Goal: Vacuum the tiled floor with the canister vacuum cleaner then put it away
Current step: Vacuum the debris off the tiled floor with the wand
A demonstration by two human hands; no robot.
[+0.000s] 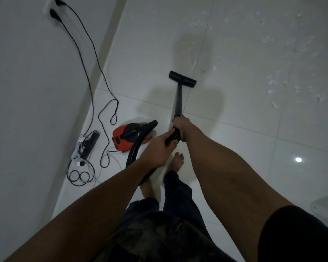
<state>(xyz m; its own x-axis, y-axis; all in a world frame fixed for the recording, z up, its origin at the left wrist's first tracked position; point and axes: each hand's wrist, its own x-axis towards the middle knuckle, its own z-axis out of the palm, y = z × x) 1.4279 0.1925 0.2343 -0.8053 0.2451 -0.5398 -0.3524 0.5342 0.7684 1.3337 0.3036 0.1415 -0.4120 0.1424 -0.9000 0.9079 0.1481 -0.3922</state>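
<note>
A red and black canister vacuum cleaner [128, 138] sits on the white tiled floor [235, 114] near the wall. Its black hose [134, 154] loops from the canister up to my hands. My left hand [158, 150] grips the ribbed end of the hose. Just ahead of it, my right hand [181, 127] grips the bottom of the black wand [179, 100]. The wand slopes forward to the flat floor nozzle [182, 79], which rests on the tiles. Small white scraps [284, 86] lie scattered over the floor to the nozzle's right.
Two black cords [87, 53] run from a wall socket [53, 10] down to the floor. A power strip, a white controller and coiled cables [83, 154] lie against the wall at left. My bare feet [176, 160] stand right behind the hose. A white object [325, 208] lies at lower right.
</note>
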